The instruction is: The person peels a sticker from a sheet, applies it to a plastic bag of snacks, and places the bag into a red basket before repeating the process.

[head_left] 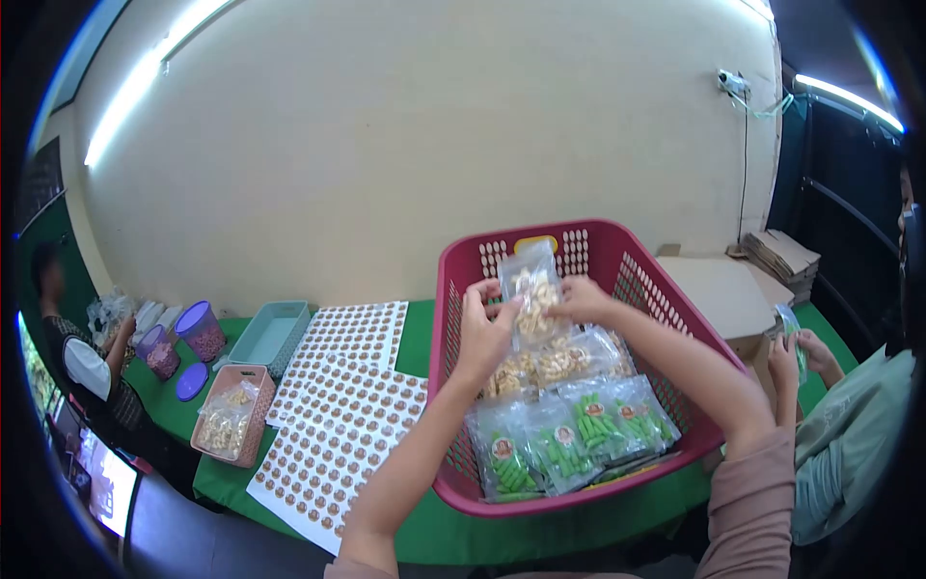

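Note:
Both my left hand (485, 328) and my right hand (579, 298) hold a clear packet of pale snack pieces (535, 294) by its two sides, fingers closed on it. The packet is upright over the inside of a large maroon basket (447, 386). Below it lie more packets of pale snacks (564, 361). Toward the front of the basket sit several clear packets of green stick-shaped snacks (594, 419), with round stickers on them. The lower layers in the basket are hidden.
Left of the basket, sheets of round stickers (338, 434) lie on the green tablecloth (420, 333), beside a pink basket (258, 425), a teal tray (275, 333) and purple-lidded tubs (201, 333). Cardboard (719, 289) stands behind right. Another person (858, 425) is at right, one (82, 372) at left.

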Demonstrator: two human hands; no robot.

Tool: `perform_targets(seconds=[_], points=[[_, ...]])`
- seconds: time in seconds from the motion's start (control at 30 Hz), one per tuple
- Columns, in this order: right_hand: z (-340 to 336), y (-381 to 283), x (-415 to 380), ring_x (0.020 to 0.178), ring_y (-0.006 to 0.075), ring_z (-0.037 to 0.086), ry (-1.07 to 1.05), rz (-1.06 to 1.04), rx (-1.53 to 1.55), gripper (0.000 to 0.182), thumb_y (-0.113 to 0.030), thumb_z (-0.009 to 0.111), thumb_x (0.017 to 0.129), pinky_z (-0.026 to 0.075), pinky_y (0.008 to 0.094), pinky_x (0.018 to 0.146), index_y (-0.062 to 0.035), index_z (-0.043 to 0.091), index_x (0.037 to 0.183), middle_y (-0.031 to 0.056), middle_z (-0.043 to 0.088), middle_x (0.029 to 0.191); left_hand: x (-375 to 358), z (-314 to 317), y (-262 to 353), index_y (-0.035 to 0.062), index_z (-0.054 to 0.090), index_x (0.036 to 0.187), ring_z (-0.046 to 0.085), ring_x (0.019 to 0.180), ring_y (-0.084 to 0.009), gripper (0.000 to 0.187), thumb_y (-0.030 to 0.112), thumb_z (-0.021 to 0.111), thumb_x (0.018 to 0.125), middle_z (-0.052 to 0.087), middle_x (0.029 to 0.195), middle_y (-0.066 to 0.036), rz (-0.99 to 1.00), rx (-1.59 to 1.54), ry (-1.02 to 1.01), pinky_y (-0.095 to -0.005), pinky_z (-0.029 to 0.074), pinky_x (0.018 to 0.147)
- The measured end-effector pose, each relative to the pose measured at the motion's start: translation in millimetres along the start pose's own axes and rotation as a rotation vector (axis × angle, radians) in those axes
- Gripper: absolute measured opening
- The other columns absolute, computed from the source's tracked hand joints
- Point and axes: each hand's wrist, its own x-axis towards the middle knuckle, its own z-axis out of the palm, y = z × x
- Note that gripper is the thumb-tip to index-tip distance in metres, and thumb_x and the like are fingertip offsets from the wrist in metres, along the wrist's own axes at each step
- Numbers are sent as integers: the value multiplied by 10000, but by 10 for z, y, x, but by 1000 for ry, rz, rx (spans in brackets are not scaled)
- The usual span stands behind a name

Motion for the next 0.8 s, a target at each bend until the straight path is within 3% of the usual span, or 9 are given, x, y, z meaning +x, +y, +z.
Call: perform_targets(seconds=[0.07,0.13,0.2,0.4,0.47,0.53,0.6,0.67,0.8], points=[[397,398,297,619,140,552,-102,46,151,427,-258,748,623,469,277,528,25,555,878,78,580,758,20,-13,-33,21,398,1104,490,876,-146,388,157,578,788,435,1054,-109,5,53,8,-269,430,730],[714,585,391,606,172,582,-102,133,2,453,-312,762,575,473,282,526,17,598,840,93,597,737,20,-23,-56,4,396,1092,498,860,-150,391,144,584,779,446,1044,-120,66,51,20,-275,435,720],[936,716,401,595,170,580,-237,150,237,411,-304,752,588,460,287,487,21,609,795,102,600,731,-15,-24,48,-4,397,1082,502,849,-145,397,145,592,771,454,1029,-119,45,82,16,-269,430,727],[1209,944,419,602,222,590,-261,206,-41,473,-380,741,565,479,325,570,42,614,734,133,601,670,12,-37,30,-15,416,1039,486,733,-135,382,150,603,750,427,976,-121,49,2,2,-258,431,644],[1199,919,395,690,285,596,-217,143,-200,590,-483,707,561,466,366,650,61,603,762,182,607,727,38,-37,-13,-14,417,1035,485,743,-137,380,150,604,747,427,973,-121,57,-2,-2,-263,430,652],[935,677,418,777,330,578,-374,38,-406,658,-541,659,584,453,390,697,73,585,809,229,594,811,53,-34,-75,-8,421,1017,482,769,-146,366,142,605,738,426,974,-122,55,2,-11,-273,430,683],[875,793,541,756,328,576,77,-307,-484,648,-555,620,615,454,399,680,59,575,815,223,589,793,78,-39,-153,-8,431,990,491,782,-156,344,137,605,731,431,971,-125,67,19,7,-277,438,682],[419,233,326,731,311,579,-25,-316,-329,432,-419,610,687,443,398,668,7,565,747,194,581,739,83,-66,-147,-10,445,964,501,796,-166,323,141,605,727,447,946,-122,98,91,14,-285,446,676],[-104,-651,-726,802,315,568,77,-463,-415,336,-314,559,733,450,407,677,8,533,826,183,579,801,144,-106,-215,-12,473,917,519,779,-167,283,149,610,728,496,884,-110,138,154,11,-277,448,671]])
